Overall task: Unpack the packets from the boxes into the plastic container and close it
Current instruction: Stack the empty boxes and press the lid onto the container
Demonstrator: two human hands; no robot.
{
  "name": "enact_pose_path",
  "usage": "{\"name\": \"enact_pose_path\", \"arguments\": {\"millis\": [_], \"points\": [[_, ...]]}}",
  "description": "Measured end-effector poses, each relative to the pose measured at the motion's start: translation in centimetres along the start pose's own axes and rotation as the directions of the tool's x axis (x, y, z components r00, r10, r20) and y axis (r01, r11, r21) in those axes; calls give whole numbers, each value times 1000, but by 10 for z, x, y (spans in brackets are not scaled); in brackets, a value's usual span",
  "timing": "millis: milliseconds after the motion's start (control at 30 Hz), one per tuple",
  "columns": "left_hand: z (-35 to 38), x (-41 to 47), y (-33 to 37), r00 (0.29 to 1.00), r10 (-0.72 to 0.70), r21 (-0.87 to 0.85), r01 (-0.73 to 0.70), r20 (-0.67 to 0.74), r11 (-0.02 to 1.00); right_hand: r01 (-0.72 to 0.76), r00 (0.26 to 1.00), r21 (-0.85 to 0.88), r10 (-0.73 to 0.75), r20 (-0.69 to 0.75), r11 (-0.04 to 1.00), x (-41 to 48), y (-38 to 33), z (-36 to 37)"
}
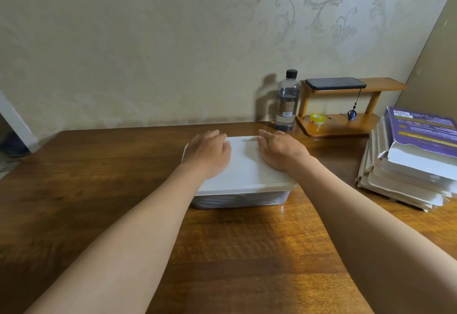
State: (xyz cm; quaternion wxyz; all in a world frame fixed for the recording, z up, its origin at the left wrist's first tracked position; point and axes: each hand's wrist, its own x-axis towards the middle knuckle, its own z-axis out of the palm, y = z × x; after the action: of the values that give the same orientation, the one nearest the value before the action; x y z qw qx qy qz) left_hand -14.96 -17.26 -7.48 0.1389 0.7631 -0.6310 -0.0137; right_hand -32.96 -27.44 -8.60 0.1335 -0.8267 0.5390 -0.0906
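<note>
A clear plastic container [237, 201] stands in the middle of the wooden table, with its white lid [243, 165] lying on top. White packets show dimly through the front wall. My left hand [209, 153] lies flat on the lid's left side, fingers reaching toward the far edge. On the lid's right side my right hand [280, 151] presses down the same way. A pile of flattened boxes [405, 165], white inside and purple on top, sits at the table's right edge.
A water bottle [286, 101] stands behind the container to the right. Beside it is a small wooden shelf [341, 125] with a phone [335, 83] on top and a yellow tape roll [317, 119] below. The wall runs along the table's far edge.
</note>
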Motion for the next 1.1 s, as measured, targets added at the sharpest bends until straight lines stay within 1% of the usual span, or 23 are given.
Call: {"name": "enact_pose_path", "arguments": {"millis": [33, 67, 100, 200, 267, 333, 433, 500, 567, 633, 667, 700, 733, 800, 867, 1000, 1100], "points": [[-4, -2, -1, 999, -13, -20, 12, -44, 1000, 0, 1000, -2, 0, 18, 1000, 0, -1, -1], [-9, -5, -2, 998, -18, -10, 18, -52, 1000, 1, 999, 0, -1, 37, 1000, 0, -2, -3], [-14, -8, -4, 999, -25, 23, 26, -23, 999, 3, 999, 5, -4, 53, 1000, 0, -2, -4], [-21, -15, -16, 978, -103, 82, 89, 182, 993, 1, 997, 18, -3, 79, 1000, -2, -3, -7], [-16, -19, -25, 953, -126, 90, 105, 275, 990, -4, 996, 23, 2, 88, 1000, -3, -3, -8], [-10, -23, -30, 952, -123, 73, 107, 281, 992, -10, 996, 26, 7, 89, 1000, -4, -3, -8], [-8, -24, -30, 968, -110, 3, 112, 227, 994, -21, 998, 43, 19, 54, 999, 0, -1, -4], [-8, -26, -29, 976, -100, -23, 107, 194, 994, -8, 1000, 43, 8, -17, 999, -1, 0, -5], [-7, -25, -29, 978, -96, -22, 102, 183, 995, 21, 984, 8, -19, -175, 1000, -7, -2, -6], [-5, -23, -30, 980, -96, -4, 98, 176, 995, 68, 929, -109, -103, -356, 992, -17, -4, -7], [-4, -23, -30, 981, -93, 8, 93, 170, 996, 97, 908, -165, -155, -390, 982, -22, -7, -9], [-4, -22, -29, 983, -88, 22, 85, 164, 996, 122, 907, -189, -186, -377, 974, -25, -8, -11], [-4, -22, -29, 984, -83, 35, 79, 159, 996, 135, 928, -186, -190, -320, 973, -28, -11, -15], [-4, -21, -28, 983, -81, 50, 73, 166, 996, 149, 975, -153, -172, -145, 977, -35, -15, -17], [-4, -22, -27, 981, -78, 52, 70, 175, 996, 158, 985, -156, -166, -40, 975, -44, -16, -13], [-5, -22, -29, 983, -73, 31, 69, 167, 997, 186, 982, -136, -190, -19, 973, -56, -16, -4], [-6, -21, -30, 983, -67, 21, 64, 168, 998, 229, 962, -126, -244, -118, 965, -61, -20, -6]]}}
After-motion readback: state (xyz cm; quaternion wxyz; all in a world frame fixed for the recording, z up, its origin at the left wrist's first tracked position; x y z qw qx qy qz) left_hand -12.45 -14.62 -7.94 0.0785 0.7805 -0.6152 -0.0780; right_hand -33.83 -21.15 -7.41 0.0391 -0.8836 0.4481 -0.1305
